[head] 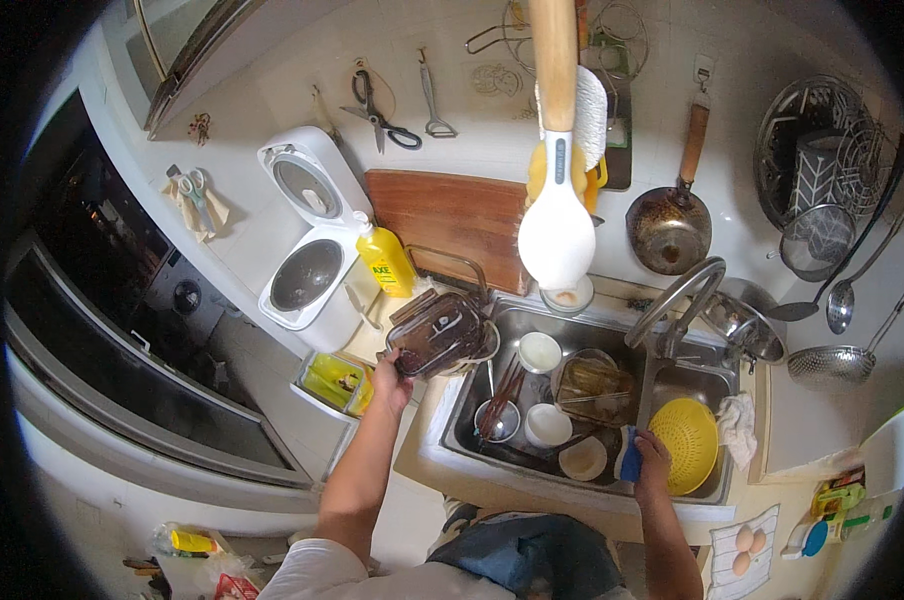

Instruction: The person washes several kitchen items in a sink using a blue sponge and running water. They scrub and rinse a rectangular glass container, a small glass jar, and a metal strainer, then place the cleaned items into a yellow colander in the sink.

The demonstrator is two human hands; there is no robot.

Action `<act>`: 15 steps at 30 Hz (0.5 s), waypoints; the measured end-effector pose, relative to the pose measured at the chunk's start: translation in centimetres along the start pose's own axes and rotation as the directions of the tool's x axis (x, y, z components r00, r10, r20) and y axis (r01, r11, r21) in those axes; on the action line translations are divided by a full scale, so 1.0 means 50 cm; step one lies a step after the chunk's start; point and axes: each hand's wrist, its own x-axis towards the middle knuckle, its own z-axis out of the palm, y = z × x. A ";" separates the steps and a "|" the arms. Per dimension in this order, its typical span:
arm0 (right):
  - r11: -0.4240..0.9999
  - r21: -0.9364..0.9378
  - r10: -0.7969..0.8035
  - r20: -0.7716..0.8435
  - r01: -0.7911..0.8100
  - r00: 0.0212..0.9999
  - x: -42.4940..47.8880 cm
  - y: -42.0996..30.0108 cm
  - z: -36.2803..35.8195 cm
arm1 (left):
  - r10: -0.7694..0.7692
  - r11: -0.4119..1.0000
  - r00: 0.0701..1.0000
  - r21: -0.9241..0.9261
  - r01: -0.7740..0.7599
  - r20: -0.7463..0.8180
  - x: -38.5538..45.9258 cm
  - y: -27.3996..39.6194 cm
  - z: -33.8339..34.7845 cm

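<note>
My left hand (393, 384) grips the near corner of a clear rectangular container (438, 336), held tilted over the counter at the sink's left edge. My right hand (653, 461) holds a blue and white sponge (629, 456) above the front right of the steel sink (523, 456). Inside that basin are a white bowl (539, 352), another white bowl (548, 425), and a steel bowl (506, 426) with brown chopsticks (509, 390) leaning in it. Behind my right hand a glass dish (590, 382) lies in the basin, and a yellow colander (688, 442) sits in the smaller basin.
A curved faucet (681, 292) arches over the sink divider. At left stand a yellow AXE bottle (386, 259) and a rice cooker (309, 277) with its lid up. A wooden board (444, 217) leans on the wall. A white spoon (557, 240) hangs near the camera; eggs (744, 547) lie at right.
</note>
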 end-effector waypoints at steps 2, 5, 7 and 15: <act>1.000 -0.016 -0.004 0.003 0.004 1.000 -0.007 -0.011 -0.001 | -0.007 1.000 1.000 -0.008 0.007 0.015 -0.006 -0.006 0.024; 1.000 -0.011 -0.003 -0.005 0.003 1.000 0.001 0.007 -0.011 | -0.008 1.000 0.999 0.023 0.009 -0.051 0.030 -0.019 0.011; 1.000 -0.009 -0.013 -0.014 0.013 1.000 0.008 0.028 -0.029 | 0.025 0.999 0.996 0.040 -0.022 -0.082 0.036 -0.033 0.023; 1.000 0.002 -0.023 -0.015 0.023 1.000 -0.002 0.036 -0.028 | 0.272 0.821 0.948 0.554 -0.138 -0.167 0.053 -0.035 0.022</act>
